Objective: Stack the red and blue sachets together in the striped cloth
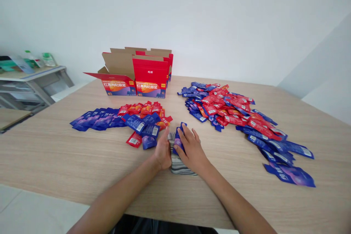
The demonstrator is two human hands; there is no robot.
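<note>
The stack of thin foil sachets (178, 166), blue one on top, lies on the pale wooden desk (55, 153) directly in front of you. Your left hand (162, 152) presses its side, fingers closed against it; your right hand (192, 150) curls its fingers over the top. It looks light, slick and apt to fan apart, so squeeze both edges. Sorted blue and red sachets (120, 119) lie left, a mixed heap (227, 109) right, open red cardboard boxes (137, 76) behind.
</note>
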